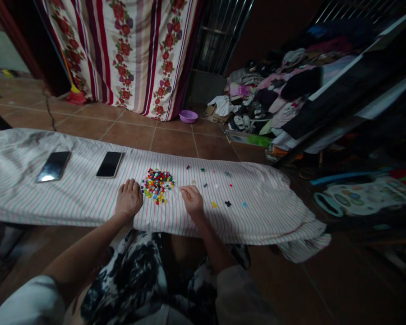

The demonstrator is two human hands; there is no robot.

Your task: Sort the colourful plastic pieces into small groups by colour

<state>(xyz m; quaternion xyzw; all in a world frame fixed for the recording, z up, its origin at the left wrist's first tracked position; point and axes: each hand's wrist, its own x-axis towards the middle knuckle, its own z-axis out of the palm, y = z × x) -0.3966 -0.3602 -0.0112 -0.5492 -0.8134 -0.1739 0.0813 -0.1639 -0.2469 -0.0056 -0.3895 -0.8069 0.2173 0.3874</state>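
What a spread! A heap of tiny plastic pieces point(157, 186) sat dead centre on a pink-and-green striped sheet point(71, 203), a bright jumble of red, yellow, blue, green, white and black. Out to the right, a loose scatter of stray pieces point(205, 185) dotted the cloth, well apart from one another. The left hand point(129, 199) lay palm down just beside the heap's left edge, fingers flat and slightly spread, pinching nothing. On the other side, the right hand point(192, 201) rested with its fingers bunched together, the tips just beside the heap; whether they pinched a piece, you couldn't tell from here. Two smartphones point(53, 166) lay face up farther left on the sheet, and a purple plastic basin point(188, 116) sat out on the tiled floor beyond.
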